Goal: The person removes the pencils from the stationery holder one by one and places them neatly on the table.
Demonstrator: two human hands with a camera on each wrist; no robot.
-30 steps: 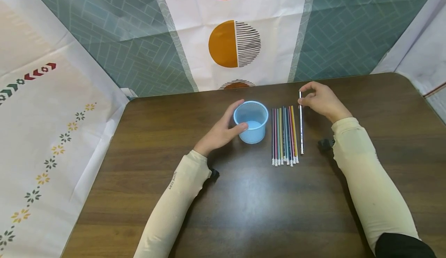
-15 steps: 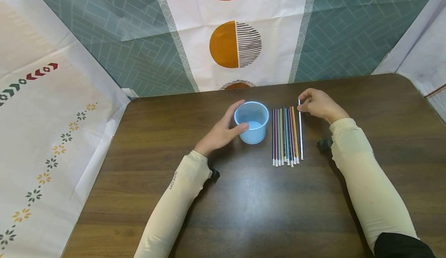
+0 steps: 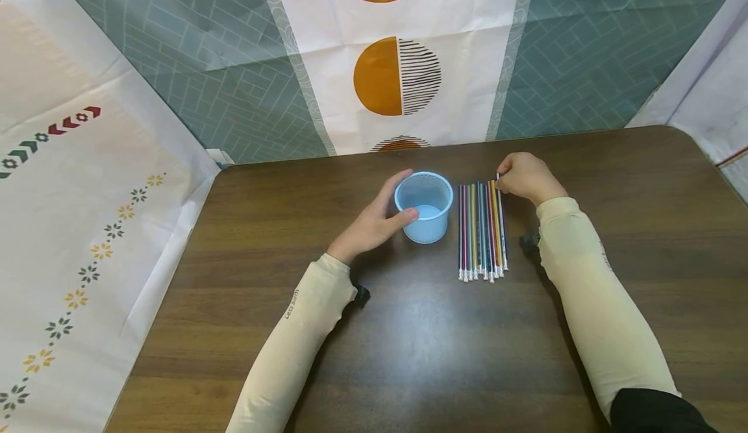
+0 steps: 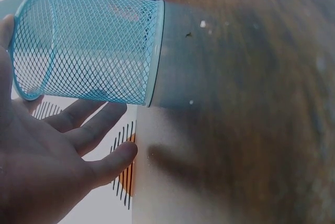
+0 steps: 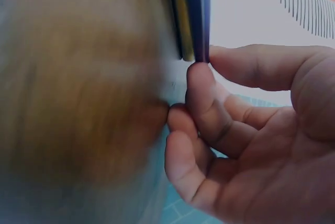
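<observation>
My left hand point(image 3: 369, 226) holds a light blue mesh pencil cup point(image 3: 426, 229) at its rim, thumb on the near side and index finger along the far side. In the left wrist view its other fingers point(image 4: 99, 130) stretch out beside the mesh. The cup stands upright on the table. To its right, several pencils point(image 3: 476, 232) lie side by side, eraser ends toward me. At the row's right edge, my right hand point(image 3: 528, 177) pinches the far end of a white-and-dark-blue pencil point(image 5: 201, 20) between thumb and index finger; its remaining fingers are curled.
The brown wooden table point(image 3: 409, 368) ends just beyond the right hand, where a green and white patterned cloth point(image 3: 467, 76) hangs. Another pale printed cloth point(image 3: 87, 193) lines the left side. A small dark wrist camera point(image 3: 362, 295) sits under the left sleeve.
The right hand has drawn its pencil slightly toward me and left, closing the gap to the row. The left hand and the cup have stayed in place.
</observation>
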